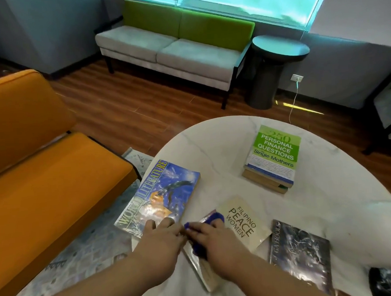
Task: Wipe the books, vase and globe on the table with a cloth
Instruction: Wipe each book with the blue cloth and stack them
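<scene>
The Filipino Peace Women book (pixel 241 222) lies flat near the close edge of the round white tabletop (pixel 212 142), and I place the rest from it; just to its left the right hand (pixel 215 244) comes down on a bunched blue cloth (pixel 198 249), fingers bent over it and holding it against a thin glossy book (pixel 204 274) that runs under the hand and partly under the Peace Women cover; blue shows past the fingertips and beneath the palm. Further left, the left hand (pixel 160 242) rests with loose, nearly straight fingers on the near corner of the World Literature book (pixel 160 195), holding nothing; that book overhangs the tabletop edge. Beyond the Peace Women book, towards the far rim, a green finance book (pixel 274 152) tops a short stack. To its right lies a dark-covered book (pixel 302 251), touching or nearly touching its corner. Right again sits a blurred white shape (pixel 364 229); I cannot tell what it is. Off to the left stands an orange sofa (pixel 44 178).
</scene>
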The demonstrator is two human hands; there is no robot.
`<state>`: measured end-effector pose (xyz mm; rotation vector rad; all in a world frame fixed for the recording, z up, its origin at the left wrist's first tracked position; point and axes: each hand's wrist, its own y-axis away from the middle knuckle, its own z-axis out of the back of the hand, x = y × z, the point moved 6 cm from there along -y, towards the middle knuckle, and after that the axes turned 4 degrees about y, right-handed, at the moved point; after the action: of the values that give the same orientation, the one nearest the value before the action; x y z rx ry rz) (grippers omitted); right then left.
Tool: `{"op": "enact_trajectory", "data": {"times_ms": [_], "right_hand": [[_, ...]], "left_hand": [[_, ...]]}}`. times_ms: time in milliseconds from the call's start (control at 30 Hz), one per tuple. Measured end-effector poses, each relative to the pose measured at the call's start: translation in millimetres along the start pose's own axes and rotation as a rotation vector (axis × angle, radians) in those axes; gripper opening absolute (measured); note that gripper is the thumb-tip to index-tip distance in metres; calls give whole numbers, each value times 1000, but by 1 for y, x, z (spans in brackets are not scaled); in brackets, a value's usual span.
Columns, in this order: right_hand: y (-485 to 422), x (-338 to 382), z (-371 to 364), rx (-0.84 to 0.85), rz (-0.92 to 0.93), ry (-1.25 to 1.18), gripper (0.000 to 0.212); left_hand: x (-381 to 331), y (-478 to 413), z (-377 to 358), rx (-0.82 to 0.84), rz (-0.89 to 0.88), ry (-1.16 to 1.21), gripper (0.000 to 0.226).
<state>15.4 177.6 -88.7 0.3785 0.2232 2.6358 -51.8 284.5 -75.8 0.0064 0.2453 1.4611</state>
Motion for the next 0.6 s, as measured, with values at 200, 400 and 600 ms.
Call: {"op": "enact_trajectory", "data": {"times_ms": [200, 400, 600], "right_hand": [[8, -101, 31, 18, -444, 108, 61], [-8, -48, 26, -1, -297, 109, 57], [9, 38, -16, -52, 205, 72, 49]], "left_hand": [[21, 5, 22, -260, 110, 90, 27], [44, 7, 37, -370, 271, 122, 28], [48, 3, 36, -320, 330, 170, 33]]}}
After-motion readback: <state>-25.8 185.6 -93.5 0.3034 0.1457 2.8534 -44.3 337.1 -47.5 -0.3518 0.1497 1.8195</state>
